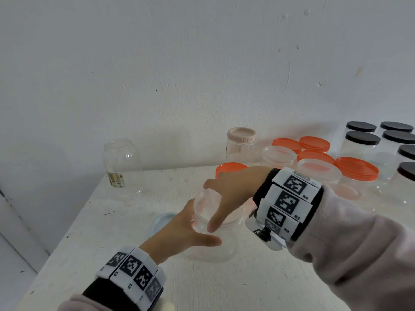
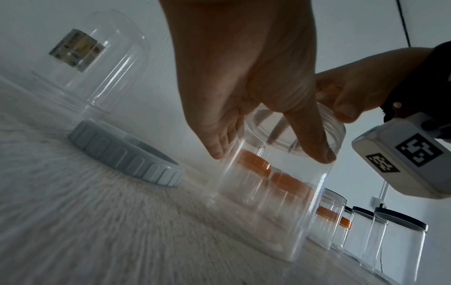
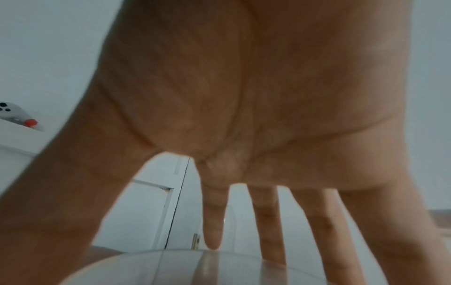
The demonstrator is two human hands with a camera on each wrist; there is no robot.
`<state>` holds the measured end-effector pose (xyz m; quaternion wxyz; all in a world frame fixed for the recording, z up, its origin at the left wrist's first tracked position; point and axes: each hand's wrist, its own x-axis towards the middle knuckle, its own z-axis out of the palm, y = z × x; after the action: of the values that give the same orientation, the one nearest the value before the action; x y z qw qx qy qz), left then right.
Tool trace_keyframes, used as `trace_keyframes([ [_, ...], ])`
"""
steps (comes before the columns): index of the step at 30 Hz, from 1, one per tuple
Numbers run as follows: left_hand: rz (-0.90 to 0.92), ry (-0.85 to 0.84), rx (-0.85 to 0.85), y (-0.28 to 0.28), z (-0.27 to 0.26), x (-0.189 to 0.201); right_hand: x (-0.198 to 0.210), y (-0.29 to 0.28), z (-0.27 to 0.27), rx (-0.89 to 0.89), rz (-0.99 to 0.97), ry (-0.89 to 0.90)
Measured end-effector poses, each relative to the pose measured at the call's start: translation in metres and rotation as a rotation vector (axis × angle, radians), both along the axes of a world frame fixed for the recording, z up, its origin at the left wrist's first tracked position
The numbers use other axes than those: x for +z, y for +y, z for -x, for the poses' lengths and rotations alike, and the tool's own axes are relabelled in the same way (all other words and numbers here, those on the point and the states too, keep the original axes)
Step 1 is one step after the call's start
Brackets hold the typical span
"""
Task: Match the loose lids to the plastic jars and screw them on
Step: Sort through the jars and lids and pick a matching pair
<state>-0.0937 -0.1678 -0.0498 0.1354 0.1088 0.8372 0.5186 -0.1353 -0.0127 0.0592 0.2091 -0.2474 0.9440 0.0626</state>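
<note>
A clear plastic jar (image 1: 211, 232) stands upright on the white counter (image 1: 112, 232) near its front middle, and both hands are on it. The left hand (image 1: 179, 230) wraps the jar's side from the left, thumb across the near wall and fingers (image 2: 219, 142) curved round the far side. The right hand (image 1: 231, 189) reaches down from above, its spread fingers (image 3: 212, 221) and thumb gripping a clear lid (image 1: 206, 207) that lies on the jar's mouth; whether the lid sits level or tilted is hard to tell. Just to the left of the jar, a pale blue ribbed lid (image 2: 127, 152) lies flat on the counter. Farther back on the left stands an open clear jar with a small label (image 1: 121, 162). At the back stands a jar with a beige lid (image 1: 241, 142). To its right cluster several orange-lidded jars (image 1: 357, 169) and clear-lidded jars (image 1: 318, 170), and at the far right a group of black-lidded jars (image 1: 362, 140).
</note>
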Motion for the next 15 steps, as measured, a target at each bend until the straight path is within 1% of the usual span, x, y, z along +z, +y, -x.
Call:
trace_keyframes([
  [2,0.023,0.001,0.02,0.001,0.0,0.0,0.0,-0.001,0.001,0.027,0.034,-0.062],
  [4,0.048,0.003,0.031,0.001,0.0,0.0,-0.001,0.0,0.001,0.043,0.075,-0.08],
  [10,0.05,0.012,0.026,0.0,0.0,0.0,-0.013,0.006,-0.002,0.027,0.146,-0.007],
  [12,0.066,0.032,0.04,0.0,-0.001,0.0,-0.019,0.008,-0.005,0.034,0.152,0.031],
  [15,0.041,0.036,0.037,0.001,-0.001,0.0,-0.026,0.012,-0.007,0.057,0.171,0.081],
])
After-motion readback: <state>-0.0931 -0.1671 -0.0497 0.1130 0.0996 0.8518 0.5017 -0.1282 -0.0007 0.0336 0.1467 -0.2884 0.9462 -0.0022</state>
